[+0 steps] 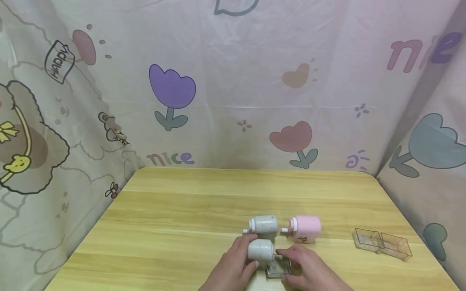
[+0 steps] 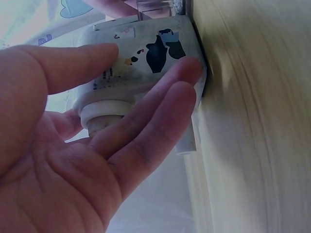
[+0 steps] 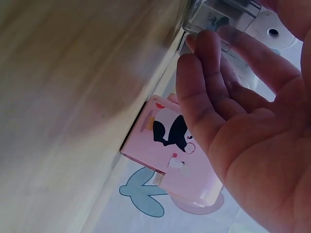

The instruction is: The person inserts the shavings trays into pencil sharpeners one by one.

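Here at the near edge, the left hand point(image 1: 233, 262) grasps a white crank pencil sharpener point(image 1: 260, 249), thumb on the near face, fingers round the far side: probably a bracing hold, to stop the light body skidding or tipping. The left-wrist view shows the thumb pressing beside the penguin print.

Over to the right hand point(image 1: 307, 266), and it's grasping a clear shavings drawer point(image 1: 278, 268), index finger along the far edge, thumb at the near one. That grip across opposite sides likely keeps the drawer level and squared to the body. The drawer sits right against the sharpener's right side; how far into the slot it reaches, I can't tell.

Just beyond the hands stands a grey-white sharpener point(image 1: 265, 222), and beside it, a little apart, a pink sharpener point(image 1: 307, 226). Both point their cranks left, perhaps lined up so that their right sides face the right hand.

Farther right, two lidless see-through pieces, a clear tray point(image 1: 367, 241) and a reddish-tinted tray point(image 1: 397, 245), lie end to end on the wooden table point(image 1: 174, 226), seemingly placed there to leave working room.
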{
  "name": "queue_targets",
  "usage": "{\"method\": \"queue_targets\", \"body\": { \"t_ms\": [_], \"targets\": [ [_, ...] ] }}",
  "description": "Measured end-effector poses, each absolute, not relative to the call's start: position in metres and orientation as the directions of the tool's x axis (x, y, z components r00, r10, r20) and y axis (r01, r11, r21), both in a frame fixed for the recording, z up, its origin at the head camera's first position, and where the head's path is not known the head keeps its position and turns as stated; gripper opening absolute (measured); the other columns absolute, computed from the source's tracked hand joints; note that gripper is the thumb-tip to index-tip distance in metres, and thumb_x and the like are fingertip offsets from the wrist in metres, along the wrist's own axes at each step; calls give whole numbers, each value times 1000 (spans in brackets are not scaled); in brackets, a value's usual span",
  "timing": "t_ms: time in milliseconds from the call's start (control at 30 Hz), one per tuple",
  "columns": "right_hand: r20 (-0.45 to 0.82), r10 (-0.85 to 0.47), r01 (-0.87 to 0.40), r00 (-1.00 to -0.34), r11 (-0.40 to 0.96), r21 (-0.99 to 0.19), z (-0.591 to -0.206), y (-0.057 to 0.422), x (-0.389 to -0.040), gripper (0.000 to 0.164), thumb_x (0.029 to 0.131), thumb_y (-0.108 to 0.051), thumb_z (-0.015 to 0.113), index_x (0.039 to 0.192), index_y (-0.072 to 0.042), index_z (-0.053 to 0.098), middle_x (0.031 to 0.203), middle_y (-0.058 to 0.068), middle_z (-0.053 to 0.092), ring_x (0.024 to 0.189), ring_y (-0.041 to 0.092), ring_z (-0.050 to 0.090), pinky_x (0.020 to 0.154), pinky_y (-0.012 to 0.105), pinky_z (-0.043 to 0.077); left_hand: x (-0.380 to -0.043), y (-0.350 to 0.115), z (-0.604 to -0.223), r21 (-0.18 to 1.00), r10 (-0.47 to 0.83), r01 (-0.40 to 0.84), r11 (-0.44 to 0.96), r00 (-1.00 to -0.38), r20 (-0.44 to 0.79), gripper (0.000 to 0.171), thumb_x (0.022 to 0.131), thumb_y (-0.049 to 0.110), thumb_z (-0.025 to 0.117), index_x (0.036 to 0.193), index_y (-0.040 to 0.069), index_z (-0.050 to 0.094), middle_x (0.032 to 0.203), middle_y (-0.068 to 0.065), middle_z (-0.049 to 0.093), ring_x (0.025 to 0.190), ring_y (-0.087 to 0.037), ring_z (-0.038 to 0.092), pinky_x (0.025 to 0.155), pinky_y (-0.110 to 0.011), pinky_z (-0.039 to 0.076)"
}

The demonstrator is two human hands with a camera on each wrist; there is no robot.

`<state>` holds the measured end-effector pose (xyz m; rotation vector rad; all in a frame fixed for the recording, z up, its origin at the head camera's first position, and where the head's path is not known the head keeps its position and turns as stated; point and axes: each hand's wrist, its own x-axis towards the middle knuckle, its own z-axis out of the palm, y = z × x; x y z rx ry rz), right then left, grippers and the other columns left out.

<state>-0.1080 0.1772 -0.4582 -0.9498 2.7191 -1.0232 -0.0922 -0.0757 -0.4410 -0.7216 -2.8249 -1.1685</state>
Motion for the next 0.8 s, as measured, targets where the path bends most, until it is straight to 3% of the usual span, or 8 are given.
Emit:
{"method": "queue_targets", "body": {
  "t_ms": [800],
  "targets": [
    [124,-563,-505,-817,595,-624,-458,177,-109,57,79,-38,74,125,-8,59,106,-1,59,88,5,51,72,30,49,-91,-76,-441,670,408,392,631,-902,144,52,92,31,60,139,26,36,129,1,48,98,-13,54,77,-42,48]
  ]
}}
